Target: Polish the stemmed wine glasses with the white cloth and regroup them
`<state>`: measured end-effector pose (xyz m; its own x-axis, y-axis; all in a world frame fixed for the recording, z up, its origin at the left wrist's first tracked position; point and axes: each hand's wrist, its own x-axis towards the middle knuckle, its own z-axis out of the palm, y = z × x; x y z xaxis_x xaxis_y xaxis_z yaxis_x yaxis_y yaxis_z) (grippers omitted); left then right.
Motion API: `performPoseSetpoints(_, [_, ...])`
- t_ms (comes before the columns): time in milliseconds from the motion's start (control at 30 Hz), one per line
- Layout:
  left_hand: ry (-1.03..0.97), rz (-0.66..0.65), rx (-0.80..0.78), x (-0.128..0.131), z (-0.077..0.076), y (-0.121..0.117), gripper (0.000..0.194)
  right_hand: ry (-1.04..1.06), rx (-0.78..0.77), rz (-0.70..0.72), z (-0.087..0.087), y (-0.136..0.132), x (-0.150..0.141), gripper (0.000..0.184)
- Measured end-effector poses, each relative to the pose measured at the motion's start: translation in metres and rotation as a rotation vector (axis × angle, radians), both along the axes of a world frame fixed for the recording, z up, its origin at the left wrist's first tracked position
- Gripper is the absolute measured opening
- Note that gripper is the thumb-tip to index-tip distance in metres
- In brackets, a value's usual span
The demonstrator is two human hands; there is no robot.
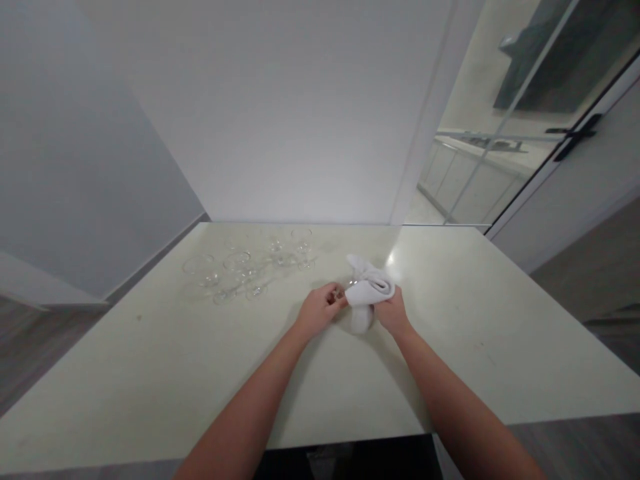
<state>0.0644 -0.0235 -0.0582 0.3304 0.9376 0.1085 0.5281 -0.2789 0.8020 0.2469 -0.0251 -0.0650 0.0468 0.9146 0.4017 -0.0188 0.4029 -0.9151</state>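
My left hand point(319, 311) is closed around the narrow part of a clear stemmed glass point(353, 282), just above the pale table. Most of that glass is hidden by my fingers and a folded white cloth point(371, 288). My right hand point(393, 312) grips the cloth from the right and presses it against the glass; its fingers are mostly behind the fabric. One end of the cloth hangs down towards the tabletop. To the left, several clear stemmed glasses point(237, 261) stand in a loose group, apart from both hands.
The pale table point(150, 373) reaches back to a white wall point(280, 120). On the right is a glass-paned door with a black handle point(575, 137). A black object point(385, 460) sits at the table's near edge, between my forearms.
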Motion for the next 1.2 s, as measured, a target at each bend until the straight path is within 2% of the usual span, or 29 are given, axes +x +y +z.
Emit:
performPoseSetpoints(67, [0.271, 0.041, 0.165, -0.006, 0.004, 0.001, 0.023, -0.066, -0.028, 0.065, -0.001, -0.002, 0.001, 0.028])
performPoseSetpoints(133, [0.443, 0.052, 0.232, -0.008, 0.006, 0.0, 0.024, -0.12, -0.059, 0.136, -0.002, -0.003, 0.0, 0.03])
performPoseSetpoints(300, [0.589, 0.038, 0.284, -0.007, 0.008, -0.005, 0.034, -0.147, -0.076, 0.249, -0.004, -0.003, 0.0, 0.036])
performPoseSetpoints(433, [0.683, 0.04, 0.328, -0.007, 0.008, -0.006, 0.035, -0.158, -0.108, 0.307, -0.005, -0.001, 0.002, 0.028])
performPoseSetpoints(533, [0.697, 0.043, 0.339, -0.008, 0.008, -0.006, 0.035, -0.15, -0.142, 0.352, -0.005, 0.001, 0.003, 0.022])
performPoseSetpoints(800, [0.662, 0.028, 0.305, -0.007, 0.012, -0.008, 0.037, -0.034, -0.183, 0.453, 0.0, 0.002, 0.005, 0.026])
performPoseSetpoints(933, [0.72, -0.004, 0.333, -0.005, 0.015, -0.011, 0.032, -0.071, -0.196, 0.477, 0.002, 0.002, 0.004, 0.024])
performPoseSetpoints(1067, [0.766, -0.013, 0.351, -0.005, 0.016, -0.011, 0.03, -0.128, -0.135, 0.442, 0.002, 0.004, 0.002, 0.018])
performPoseSetpoints(1200, [0.717, 0.0, 0.338, -0.007, 0.014, -0.008, 0.034, -0.092, -0.111, 0.399, -0.002, 0.005, 0.003, 0.022])
